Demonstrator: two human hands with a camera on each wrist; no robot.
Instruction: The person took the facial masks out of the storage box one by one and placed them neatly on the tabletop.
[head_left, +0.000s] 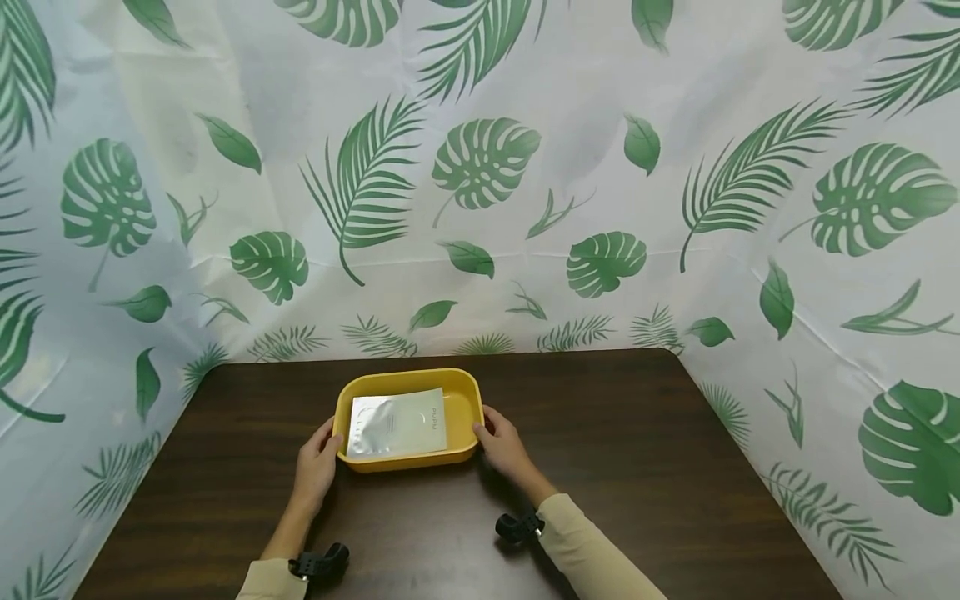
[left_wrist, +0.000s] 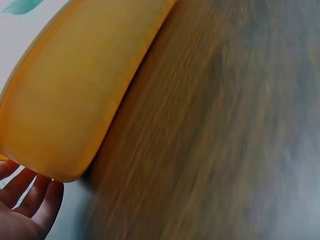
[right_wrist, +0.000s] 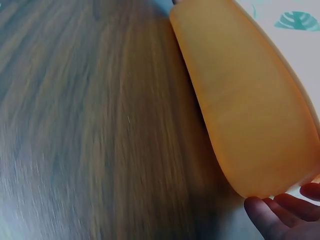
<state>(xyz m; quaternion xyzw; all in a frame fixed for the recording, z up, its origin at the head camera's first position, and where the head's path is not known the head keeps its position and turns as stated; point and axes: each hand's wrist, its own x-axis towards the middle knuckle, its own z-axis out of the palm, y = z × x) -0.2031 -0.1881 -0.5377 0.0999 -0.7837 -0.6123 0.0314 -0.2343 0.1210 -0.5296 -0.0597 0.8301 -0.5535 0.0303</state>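
Note:
A yellow rectangular tray [head_left: 465,412] with rounded corners sits before me between both hands. My left hand [head_left: 317,467] grips its left end, thumb at the rim, and my right hand [head_left: 506,450] holds the right end the same way. Inside, toward the left, lies a flat silvery-white packet [head_left: 397,423] with small print. From the left wrist, the tray's side wall [left_wrist: 80,85] shows with the left fingers [left_wrist: 37,197] at its lower corner. The right wrist view has the opposite end of the wall [right_wrist: 250,95], right fingertips [right_wrist: 257,207] against its underside edge.
Dark wood-grain table [head_left: 615,467] spreads around the tray, with rounded far corners. A white sheet with green leaf prints [head_left: 525,275] hangs along its back and sides. Each wrist wears a black strapped camera [head_left: 321,565].

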